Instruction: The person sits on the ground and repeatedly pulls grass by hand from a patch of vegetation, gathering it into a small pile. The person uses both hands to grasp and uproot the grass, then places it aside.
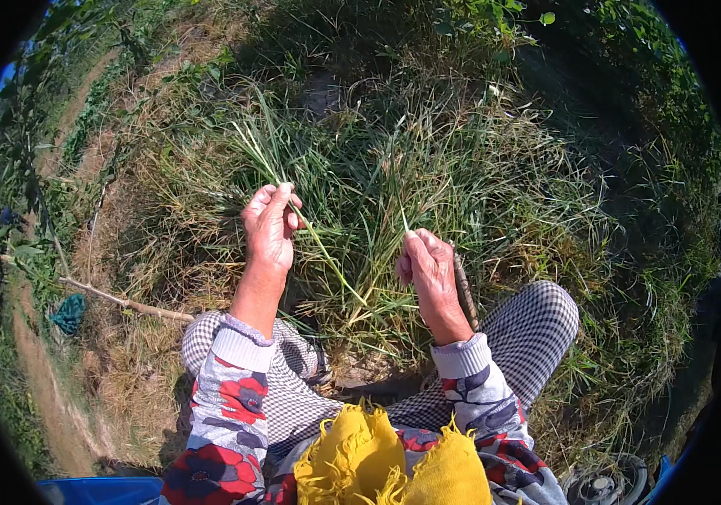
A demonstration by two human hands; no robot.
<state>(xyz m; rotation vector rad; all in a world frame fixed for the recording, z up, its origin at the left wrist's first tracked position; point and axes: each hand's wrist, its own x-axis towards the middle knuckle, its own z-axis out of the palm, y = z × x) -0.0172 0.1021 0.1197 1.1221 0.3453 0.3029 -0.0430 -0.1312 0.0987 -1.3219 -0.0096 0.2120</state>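
Observation:
My left hand [272,221] is raised left of the middle, its thumb and fingers pinching several long green grass stems [329,255]. The stems reach up past the fingertips and slant down to the right below them. Lower and to the right, my right hand [425,262] pinches a thin pale grass blade [404,218] that points upward. A spread of cut-looking long grass [360,164] lies under and beyond both hands. Beside my right wrist a brown stick or handle [464,287] shows partly; its lower end is hidden.
A bare wooden stick [139,307] lies by my left knee. Farther left is a dark green cloth or bag [68,314]. Blue objects [102,489] edge the bottom left, and a round grey part like a wheel [601,485] sits bottom right. Leafy plants [644,69] border the upper right.

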